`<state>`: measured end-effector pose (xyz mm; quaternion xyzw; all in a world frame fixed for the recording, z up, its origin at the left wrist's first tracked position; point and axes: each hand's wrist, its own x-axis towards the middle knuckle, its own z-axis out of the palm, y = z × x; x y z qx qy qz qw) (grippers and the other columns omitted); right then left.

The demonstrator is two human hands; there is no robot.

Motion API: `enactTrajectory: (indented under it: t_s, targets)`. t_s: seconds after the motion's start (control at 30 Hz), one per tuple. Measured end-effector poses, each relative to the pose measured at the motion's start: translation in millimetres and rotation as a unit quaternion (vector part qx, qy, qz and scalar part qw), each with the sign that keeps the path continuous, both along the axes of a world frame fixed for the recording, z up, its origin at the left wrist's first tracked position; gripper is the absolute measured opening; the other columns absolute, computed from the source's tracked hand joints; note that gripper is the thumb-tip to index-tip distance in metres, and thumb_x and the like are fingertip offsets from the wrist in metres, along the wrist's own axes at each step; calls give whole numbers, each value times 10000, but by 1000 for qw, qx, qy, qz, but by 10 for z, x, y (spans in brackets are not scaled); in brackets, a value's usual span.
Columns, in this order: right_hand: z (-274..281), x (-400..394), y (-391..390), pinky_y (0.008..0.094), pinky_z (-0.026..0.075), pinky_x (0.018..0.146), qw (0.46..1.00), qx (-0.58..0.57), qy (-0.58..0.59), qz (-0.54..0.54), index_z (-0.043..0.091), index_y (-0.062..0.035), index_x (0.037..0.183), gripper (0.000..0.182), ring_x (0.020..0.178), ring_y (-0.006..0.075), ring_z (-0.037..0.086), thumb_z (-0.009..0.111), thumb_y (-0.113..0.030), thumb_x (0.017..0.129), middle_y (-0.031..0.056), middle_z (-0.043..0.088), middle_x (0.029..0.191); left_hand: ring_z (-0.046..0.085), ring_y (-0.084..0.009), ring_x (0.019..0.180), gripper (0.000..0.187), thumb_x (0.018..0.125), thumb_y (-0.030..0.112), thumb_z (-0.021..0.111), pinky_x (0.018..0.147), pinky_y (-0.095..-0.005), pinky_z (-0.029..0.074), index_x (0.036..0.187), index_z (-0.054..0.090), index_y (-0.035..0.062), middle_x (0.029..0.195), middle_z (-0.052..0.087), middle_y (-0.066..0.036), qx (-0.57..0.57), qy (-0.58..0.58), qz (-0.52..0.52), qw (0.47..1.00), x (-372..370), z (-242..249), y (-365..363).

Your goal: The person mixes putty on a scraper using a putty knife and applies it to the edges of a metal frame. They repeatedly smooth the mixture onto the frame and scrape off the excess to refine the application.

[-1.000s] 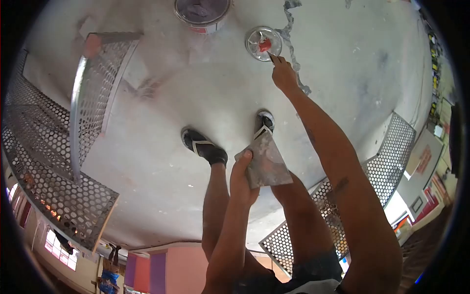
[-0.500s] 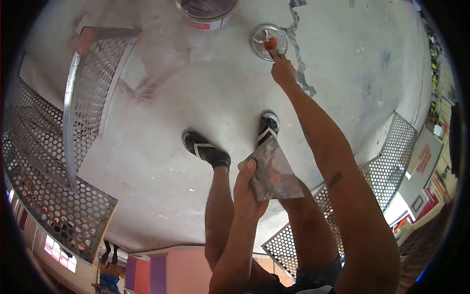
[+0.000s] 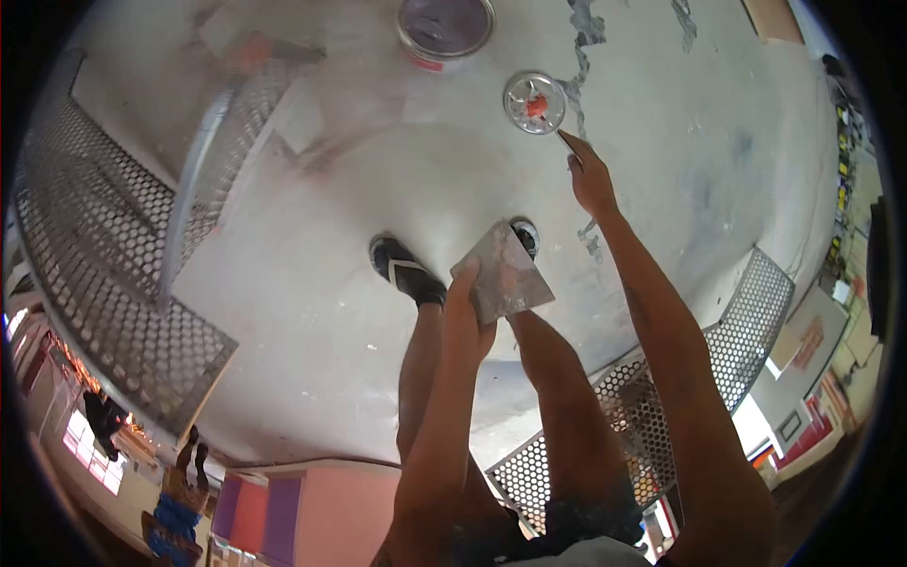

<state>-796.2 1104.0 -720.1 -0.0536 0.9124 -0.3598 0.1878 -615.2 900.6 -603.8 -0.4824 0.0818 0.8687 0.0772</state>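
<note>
My left hand (image 3: 468,295) grips a square metal plate (image 3: 510,274) smeared with grey and reddish filler, held flat above my right foot. My right hand (image 3: 592,181) is closed around a thin scraper (image 3: 566,140), seen nearly edge-on, its tip close to the rim of a shallow round lid (image 3: 511,115). Inside the lid lies an orange-red lump (image 3: 537,107) among pale smears. Up and to the left of the lid stands a round tin (image 3: 430,64) with a dull purple-grey top.
Grey filler streaks (image 3: 583,66) run across the pale curved surface (image 3: 340,189) under my feet. A perforated metal step (image 3: 194,198) rises on the left, and another perforated panel (image 3: 751,317) lies at the right. A person's legs (image 3: 194,454) show at lower left.
My right hand has drawn back from inside the lid towards the lower right. The left hand with the plate has shifted slightly up and left, and the view has tilted.
</note>
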Motion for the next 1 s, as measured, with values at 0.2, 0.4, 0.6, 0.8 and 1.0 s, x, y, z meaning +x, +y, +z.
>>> enactTrajectory:
  t_s: [0.2, 0.4, 0.6, 0.8, 1.0]
  targets:
    - [2670, 91, -229, 378, 444, 1020, 956, -179, 109, 207, 562, -154, 1296, 594, 1246, 322, 514, 586, 123, 771, 96, 530, 1356, 585, -212, 1096, 422, 959, 277, 545, 956, -368, 477, 1288, 475, 23, 1166, 596, -96, 32, 44, 46, 997, -464, 1198, -21]
    - [5080, -296, -91, 448, 391, 1086, 879, -59, 201, 429, 576, -293, 1263, 707, 1312, 282, 441, 662, 77, 668, 10, 493, 1394, 569, -246, 1141, 412, 972, 299, 479, 998, -416, 455, 1302, 479, 52, 1209, 589, -117, 30, 148, 25, 988, -762, 3434, 68]
    - [6686, -737, 205, 459, 288, 1137, 736, 135, 332, 575, 579, -265, 1275, 595, 1328, 261, 415, 640, 8, 751, 7, 489, 1399, 598, -259, 1099, 431, 967, 327, 513, 967, -421, 486, 1276, 482, 28, 1195, 591, -140, -55, 203, 8, 978, -493, 4767, -19]
    - [7163, 314, -222, 341, 480, 896, 792, -578, -98, -173, 537, 31, 1239, 448, 1026, 212, 596, 667, -210, 884, 109, 606, 1148, 637, -230, 1007, 458, 983, 393, 496, 891, -391, 529, 1255, 493, 25, 1119, 619, -115, -244, 309, 123, 911, -122, 5784, -251]
    - [7707, 1813, -1375, 262, 475, 537, 837, -512, -151, -124, 587, -8, 1065, 311, 707, 133, 624, 663, -246, 879, 51, 633, 878, 576, -101, 935, 419, 1003, 360, 492, 813, -262, 483, 1229, 568, 16, 1053, 609, -45, -454, 216, 234, 832, 540, 6139, -480]
